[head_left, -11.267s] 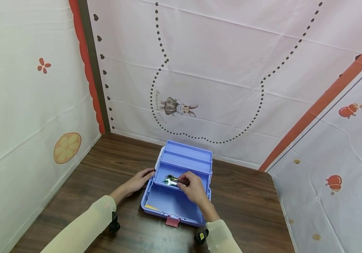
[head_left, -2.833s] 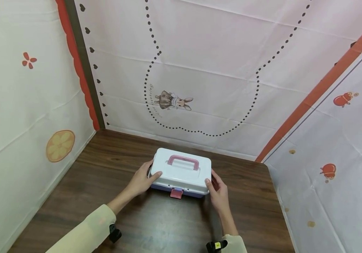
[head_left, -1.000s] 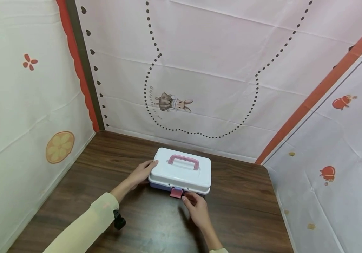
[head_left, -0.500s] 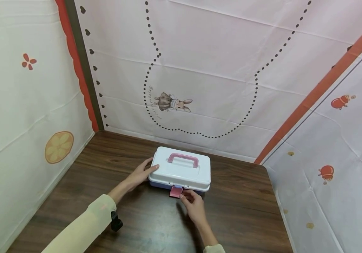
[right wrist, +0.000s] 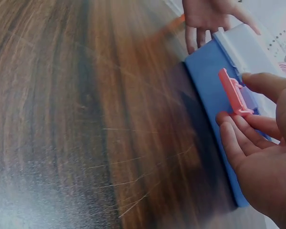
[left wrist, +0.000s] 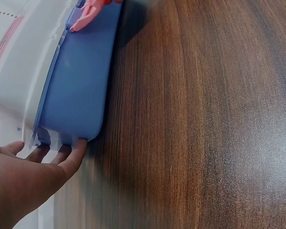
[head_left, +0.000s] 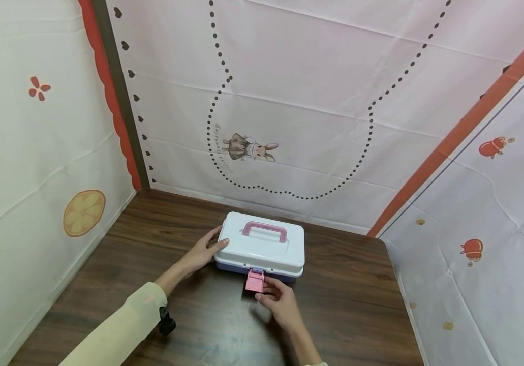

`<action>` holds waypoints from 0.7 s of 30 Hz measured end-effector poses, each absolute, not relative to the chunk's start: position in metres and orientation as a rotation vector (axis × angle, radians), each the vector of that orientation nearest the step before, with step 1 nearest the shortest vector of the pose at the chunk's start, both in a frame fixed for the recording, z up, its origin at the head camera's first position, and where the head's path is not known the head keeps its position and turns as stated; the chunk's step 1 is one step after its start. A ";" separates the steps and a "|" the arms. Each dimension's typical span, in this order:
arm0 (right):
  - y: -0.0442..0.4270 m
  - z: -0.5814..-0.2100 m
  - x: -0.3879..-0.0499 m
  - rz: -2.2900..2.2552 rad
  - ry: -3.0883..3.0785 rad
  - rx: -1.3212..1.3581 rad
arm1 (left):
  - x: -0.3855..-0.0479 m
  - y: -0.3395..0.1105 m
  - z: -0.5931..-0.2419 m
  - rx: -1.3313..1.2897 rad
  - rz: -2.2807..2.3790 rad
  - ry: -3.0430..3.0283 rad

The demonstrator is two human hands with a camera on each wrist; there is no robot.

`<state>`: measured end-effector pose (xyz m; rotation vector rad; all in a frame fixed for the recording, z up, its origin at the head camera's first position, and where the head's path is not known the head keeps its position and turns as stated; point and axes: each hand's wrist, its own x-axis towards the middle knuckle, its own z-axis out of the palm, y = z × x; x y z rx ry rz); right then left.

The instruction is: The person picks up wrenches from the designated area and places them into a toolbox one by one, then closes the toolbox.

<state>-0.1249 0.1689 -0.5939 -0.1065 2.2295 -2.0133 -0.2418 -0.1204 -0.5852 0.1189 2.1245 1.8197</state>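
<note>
A toolbox [head_left: 264,251] with a white lid, pink handle and blue-violet base stands closed on the table. Its pink latch [head_left: 254,281] sticks out from the front, its flap tilted away from the base. My left hand [head_left: 199,253] rests on the toolbox's left end, the thumb on the lid and the other fingers stretched against the end wall, as the left wrist view also shows. At the latch's right edge is my right hand [right wrist: 260,138]. Its loosely bent fingertips touch the latch there, while the thumb stands apart from the fingers. The toolbox's contents are hidden.
Dark wood-grain table [head_left: 188,320] surrounds the toolbox. Behind it hangs a pale printed cloth [head_left: 307,142], close to the toolbox's back. More cloth walls rise at left and right. A black wrist camera [head_left: 166,321] sits at the left sleeve.
Earlier the toolbox stood open, my right hand at wrenches in its tray. The lid then came down, and my right hand moved from the right end to the latch. The latch has just tilted.
</note>
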 end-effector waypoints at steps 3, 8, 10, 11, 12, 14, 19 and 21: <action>0.170 -0.590 -0.124 -2.015 2.195 -0.113 | -0.241 -0.121 -0.586 0.121 1.817 2.128; 0.169 -0.587 -0.125 -2.033 2.207 -0.064 | -0.241 -0.121 -0.587 0.122 1.815 2.129; 0.169 -0.586 -0.126 -2.036 2.237 -0.046 | -0.241 -0.121 -0.587 0.127 1.818 2.123; 0.168 -0.586 -0.127 -2.033 2.248 -0.044 | -0.241 -0.121 -0.587 0.131 1.818 2.121; 0.168 -0.585 -0.127 -2.038 2.249 -0.048 | -0.241 -0.121 -0.588 0.132 1.820 2.118; 0.168 -0.584 -0.128 -2.036 2.262 -0.070 | -0.241 -0.121 -0.588 0.128 1.822 2.114; 0.165 -0.581 -0.133 -2.009 2.297 -0.122 | -0.241 -0.123 -0.587 0.127 1.824 2.114; 0.163 -0.581 -0.135 -2.006 2.314 -0.098 | -0.241 -0.123 -0.587 0.142 1.822 2.113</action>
